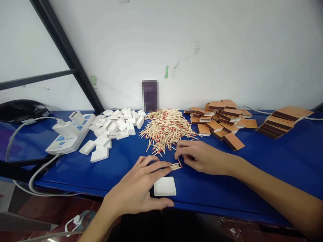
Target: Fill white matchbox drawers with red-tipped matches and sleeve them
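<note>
My left hand (141, 185) is spread flat over the blue table, fingertips resting on a few matches (174, 166) laid side by side. Its thumb stretches along the near side of a white matchbox tray (165, 186), which lies between thumb and fingers. Curled in a pinch, my right hand (195, 155) is just right of those matches, with a single match (180, 163) at its fingertips. Beyond both hands is a large heap of red-tipped matches (169, 127).
White inner trays (118, 122) are piled at the left, near a power strip (73, 134) with plugs and cables. Orange-brown matchbox sleeves (224, 117) lie heaped at the right, with more sleeves (285, 121) farther right. A blurred dark object (150, 95) stands against the wall.
</note>
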Available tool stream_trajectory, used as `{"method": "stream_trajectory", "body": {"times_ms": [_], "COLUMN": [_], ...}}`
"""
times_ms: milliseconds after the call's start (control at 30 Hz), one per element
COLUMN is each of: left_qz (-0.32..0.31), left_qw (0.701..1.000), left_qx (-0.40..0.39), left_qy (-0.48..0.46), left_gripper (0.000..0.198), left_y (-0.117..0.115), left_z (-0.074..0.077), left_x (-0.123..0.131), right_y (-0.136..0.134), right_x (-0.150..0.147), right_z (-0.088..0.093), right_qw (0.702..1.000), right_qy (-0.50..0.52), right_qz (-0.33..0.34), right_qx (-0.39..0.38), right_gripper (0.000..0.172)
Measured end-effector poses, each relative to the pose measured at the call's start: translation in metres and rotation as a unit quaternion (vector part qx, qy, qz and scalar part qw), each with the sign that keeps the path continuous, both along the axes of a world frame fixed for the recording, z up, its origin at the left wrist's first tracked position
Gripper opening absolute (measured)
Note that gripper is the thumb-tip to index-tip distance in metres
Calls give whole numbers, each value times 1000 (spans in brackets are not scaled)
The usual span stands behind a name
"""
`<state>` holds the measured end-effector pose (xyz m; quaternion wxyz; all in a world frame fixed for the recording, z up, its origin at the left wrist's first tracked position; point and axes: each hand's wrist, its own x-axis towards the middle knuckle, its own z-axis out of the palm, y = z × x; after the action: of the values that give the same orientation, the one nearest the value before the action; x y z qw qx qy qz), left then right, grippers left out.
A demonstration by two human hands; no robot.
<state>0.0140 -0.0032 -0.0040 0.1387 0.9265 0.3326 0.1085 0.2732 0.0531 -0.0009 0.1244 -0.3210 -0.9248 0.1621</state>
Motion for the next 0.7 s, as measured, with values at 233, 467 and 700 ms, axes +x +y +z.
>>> {"method": "stream_trajectory", "body": {"times_ms": [233, 467, 700], "left_qz": [8, 30, 27], "left_qw": [1000, 999, 999], "left_qx": [-3, 0, -9], "left_qy": [-15, -22, -18], "left_gripper": [72, 69, 70], "left_y": [-1, -2, -3], "left_z": [-1, -2, 1], "left_x": [0, -1, 1], "right_y": [1, 6, 8], "right_x": [6, 12, 13], "right_z": [4, 8, 3], "right_qw": [999, 998, 998], "right_qy": [-34, -40, -37], "right_qz": [-35, -51, -51], "right_qx": [5, 7, 19], "right_gripper": [15, 7, 10]}}
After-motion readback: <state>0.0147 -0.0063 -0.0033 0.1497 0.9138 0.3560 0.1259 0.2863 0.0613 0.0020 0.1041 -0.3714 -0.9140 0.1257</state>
